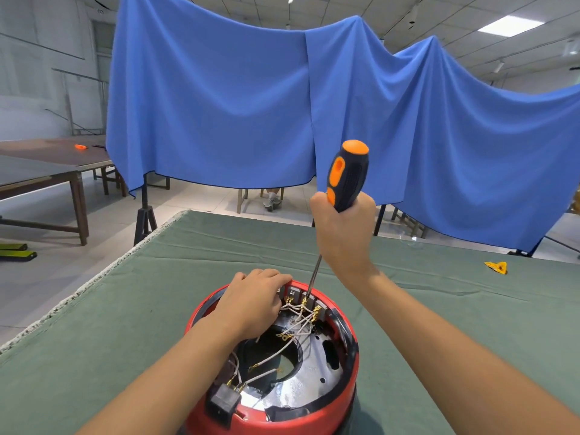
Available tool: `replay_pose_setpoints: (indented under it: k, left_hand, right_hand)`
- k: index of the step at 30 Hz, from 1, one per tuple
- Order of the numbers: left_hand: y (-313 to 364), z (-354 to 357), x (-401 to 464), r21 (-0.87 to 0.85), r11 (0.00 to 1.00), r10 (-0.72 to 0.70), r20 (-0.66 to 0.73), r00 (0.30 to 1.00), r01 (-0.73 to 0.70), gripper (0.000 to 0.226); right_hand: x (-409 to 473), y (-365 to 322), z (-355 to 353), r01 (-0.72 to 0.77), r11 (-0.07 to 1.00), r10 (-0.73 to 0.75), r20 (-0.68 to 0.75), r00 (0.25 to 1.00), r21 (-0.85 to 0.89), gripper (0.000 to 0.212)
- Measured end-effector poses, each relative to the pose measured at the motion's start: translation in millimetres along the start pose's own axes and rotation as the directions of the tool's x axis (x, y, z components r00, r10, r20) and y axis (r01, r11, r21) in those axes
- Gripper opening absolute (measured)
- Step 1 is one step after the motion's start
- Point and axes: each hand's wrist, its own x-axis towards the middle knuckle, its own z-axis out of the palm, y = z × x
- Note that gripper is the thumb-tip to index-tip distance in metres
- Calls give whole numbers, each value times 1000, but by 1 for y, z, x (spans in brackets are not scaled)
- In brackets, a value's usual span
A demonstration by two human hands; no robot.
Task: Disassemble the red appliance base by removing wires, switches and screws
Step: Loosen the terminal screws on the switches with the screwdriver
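Observation:
The red appliance base stands open side up at the near middle of the green table. Inside it I see a shiny metal plate, several white wires with brass terminals, and a black socket block at the near rim. My left hand rests on the far left rim, fingers curled over the edge near the terminals. My right hand grips the orange and black screwdriver upright. Its thin shaft slants down, and the tip sits among the terminals at the far rim.
A green cloth covers the table, whose left edge runs diagonally. A small yellow object lies at the far right. A blue cloth hangs behind the table. Wooden tables stand at the left, and a seated person's feet show beneath the cloth.

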Motion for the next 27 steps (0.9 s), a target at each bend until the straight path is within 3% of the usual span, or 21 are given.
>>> replay_pose_setpoints:
  k: [7, 13, 23, 27]
  left_hand:
    - [2, -1, -2, -5, 1000, 2, -7, 1000, -2, 47]
    - [0, 0, -1, -6, 1000, 0, -21, 1000, 0, 48]
    - [0, 0, 1, -5, 1000, -18, -29, 999, 18, 46]
    - [0, -1, 0, -12, 1000, -19, -22, 1000, 19, 46]
  right_hand:
    - [33, 24, -4, -253, 967, 255, -87, 963, 34, 31]
    - [49, 62, -25, -524, 849, 524, -260, 811, 75, 27]
    - [44, 107, -40, -704, 688, 712, -348, 609, 176, 19]
    - [41, 107, -44, -695, 685, 722, -332, 607, 218, 21]
